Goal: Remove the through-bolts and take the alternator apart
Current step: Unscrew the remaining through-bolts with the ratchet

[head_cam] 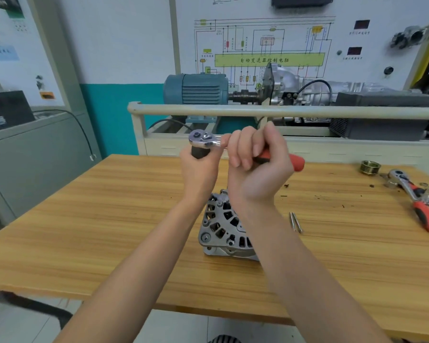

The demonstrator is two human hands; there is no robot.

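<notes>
Head view puts the alternator on the wooden table beneath your raised wrists; no marking on it reads; two loose through-bolts lie just right of it; a second ratchet lies far right; your right hand grips the red-handled ratchet; your left hand holds its dark socket.

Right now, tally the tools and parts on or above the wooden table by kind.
Ratchet wrenches: 2, one held in both hands, one lying at the right
Alternators: 1
Removed through-bolts: 2, lying side by side
Brass threaded fittings: 1
Total: 6
</notes>
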